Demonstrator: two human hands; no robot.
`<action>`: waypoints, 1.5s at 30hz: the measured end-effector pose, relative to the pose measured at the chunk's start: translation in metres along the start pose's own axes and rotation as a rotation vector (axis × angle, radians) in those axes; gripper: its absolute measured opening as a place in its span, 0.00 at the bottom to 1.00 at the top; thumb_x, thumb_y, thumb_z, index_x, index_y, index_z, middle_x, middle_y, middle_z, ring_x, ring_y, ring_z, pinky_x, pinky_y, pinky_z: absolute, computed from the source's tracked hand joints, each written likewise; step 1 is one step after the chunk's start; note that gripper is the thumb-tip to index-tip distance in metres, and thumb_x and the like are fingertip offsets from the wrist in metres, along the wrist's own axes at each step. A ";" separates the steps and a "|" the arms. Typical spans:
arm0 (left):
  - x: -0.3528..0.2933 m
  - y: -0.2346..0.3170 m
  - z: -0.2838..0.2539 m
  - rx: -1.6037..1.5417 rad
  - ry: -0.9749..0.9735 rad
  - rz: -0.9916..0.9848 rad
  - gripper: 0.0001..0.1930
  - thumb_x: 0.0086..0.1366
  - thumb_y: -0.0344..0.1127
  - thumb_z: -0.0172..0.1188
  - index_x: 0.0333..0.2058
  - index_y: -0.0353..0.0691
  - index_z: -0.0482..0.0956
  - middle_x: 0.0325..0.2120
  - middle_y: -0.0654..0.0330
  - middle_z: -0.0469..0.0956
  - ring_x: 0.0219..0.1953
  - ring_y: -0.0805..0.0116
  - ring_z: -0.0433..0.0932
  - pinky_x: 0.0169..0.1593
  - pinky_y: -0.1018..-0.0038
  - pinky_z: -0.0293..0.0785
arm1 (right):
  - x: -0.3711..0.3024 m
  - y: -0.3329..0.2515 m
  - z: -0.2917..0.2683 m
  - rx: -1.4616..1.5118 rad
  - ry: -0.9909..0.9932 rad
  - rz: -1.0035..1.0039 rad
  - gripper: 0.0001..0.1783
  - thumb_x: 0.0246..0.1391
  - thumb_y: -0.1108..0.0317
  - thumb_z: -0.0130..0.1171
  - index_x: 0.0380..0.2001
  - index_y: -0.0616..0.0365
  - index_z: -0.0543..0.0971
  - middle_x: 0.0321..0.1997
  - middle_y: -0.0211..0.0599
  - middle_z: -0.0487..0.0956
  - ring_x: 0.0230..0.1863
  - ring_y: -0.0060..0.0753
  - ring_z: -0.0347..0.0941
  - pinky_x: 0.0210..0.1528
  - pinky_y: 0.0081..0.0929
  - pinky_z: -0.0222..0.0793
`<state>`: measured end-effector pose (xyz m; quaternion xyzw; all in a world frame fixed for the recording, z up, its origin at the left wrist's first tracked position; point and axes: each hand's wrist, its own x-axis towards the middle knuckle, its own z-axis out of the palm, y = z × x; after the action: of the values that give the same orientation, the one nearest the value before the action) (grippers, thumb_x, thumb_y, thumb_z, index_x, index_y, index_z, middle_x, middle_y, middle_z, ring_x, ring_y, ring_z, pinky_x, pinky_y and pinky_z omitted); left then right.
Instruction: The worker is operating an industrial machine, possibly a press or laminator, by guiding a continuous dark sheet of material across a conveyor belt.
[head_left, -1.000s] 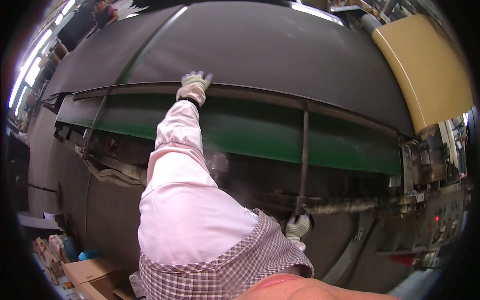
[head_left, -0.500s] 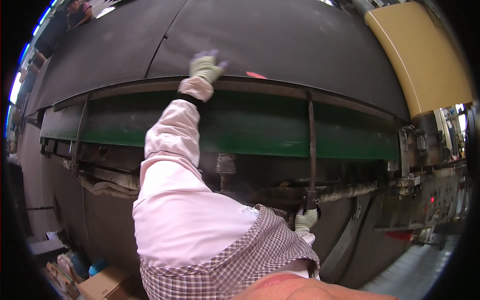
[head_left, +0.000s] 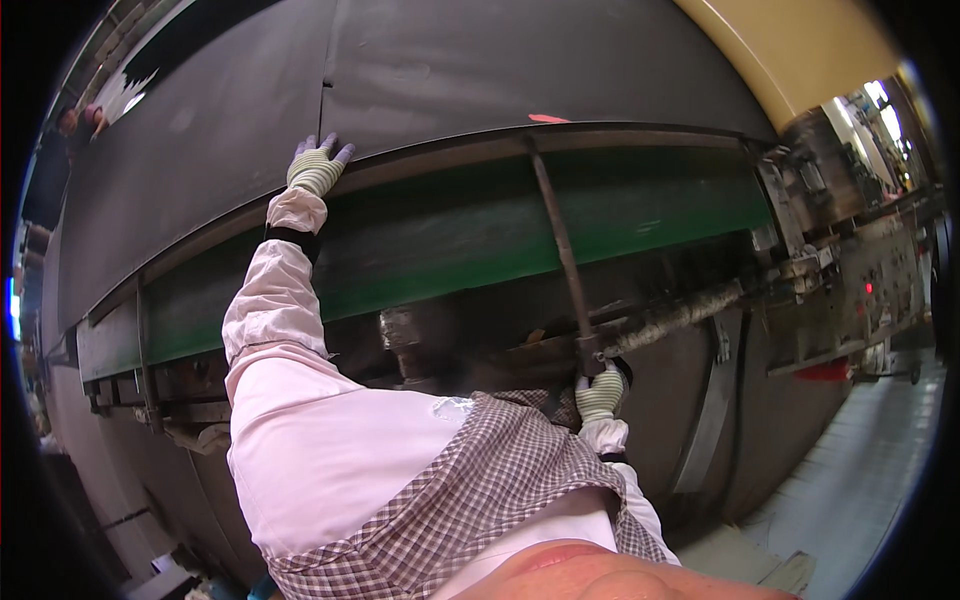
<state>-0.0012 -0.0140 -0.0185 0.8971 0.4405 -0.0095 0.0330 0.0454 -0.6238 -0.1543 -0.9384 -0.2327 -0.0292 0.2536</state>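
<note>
My left hand [head_left: 318, 168], in a striped glove with purple fingertips, rests with spread fingers at the near edge of a wide dark sheet [head_left: 440, 70]. Its fingertips lie beside a seam [head_left: 325, 85] with a small notch. Low on the right, my right hand [head_left: 600, 392], in a similar glove, is closed around the lower end of an upright metal rod [head_left: 560, 230]. Part of its grip is hidden behind the rod's end. A red mark [head_left: 548, 118] shows at the sheet's edge, between the hands and farther off.
Below the sheet's edge runs a green belt-like band [head_left: 480, 240] on a metal frame. A large yellow roll or cover [head_left: 800, 50] stands at the far right, above a control panel [head_left: 865, 300] with a red light. Another person [head_left: 85, 125] is at the far left.
My left hand has moved left along the sheet's edge to the seam, its fingers now spread. The view has turned; my right hand stays at the rod's lower end.
</note>
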 end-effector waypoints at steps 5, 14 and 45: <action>0.002 0.072 -0.007 -0.002 -0.087 0.049 0.38 0.62 0.70 0.39 0.64 0.52 0.60 0.65 0.47 0.54 0.67 0.51 0.52 0.68 0.61 0.49 | 0.002 0.008 0.007 -0.012 0.083 -0.189 0.14 0.42 0.62 0.59 0.31 0.60 0.74 0.31 0.50 0.75 0.35 0.55 0.71 0.38 0.48 0.68; 0.004 0.223 -0.017 0.015 -0.164 0.091 0.48 0.56 0.78 0.34 0.62 0.44 0.63 0.60 0.45 0.61 0.64 0.50 0.59 0.65 0.58 0.54 | 0.002 0.002 -0.003 0.095 0.062 -0.127 0.13 0.41 0.62 0.62 0.28 0.57 0.74 0.29 0.48 0.74 0.30 0.53 0.71 0.32 0.47 0.68; -0.011 0.005 -0.007 -0.005 0.121 0.029 0.31 0.57 0.68 0.50 0.44 0.46 0.76 0.45 0.50 0.73 0.49 0.46 0.69 0.55 0.56 0.65 | 0.002 -0.009 -0.010 0.018 0.137 -0.094 0.13 0.44 0.63 0.61 0.30 0.59 0.73 0.31 0.49 0.75 0.32 0.53 0.72 0.35 0.45 0.69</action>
<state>-0.0041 -0.0253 -0.0104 0.9024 0.4284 0.0462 0.0086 0.0436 -0.6207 -0.1408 -0.9199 -0.2589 -0.1031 0.2759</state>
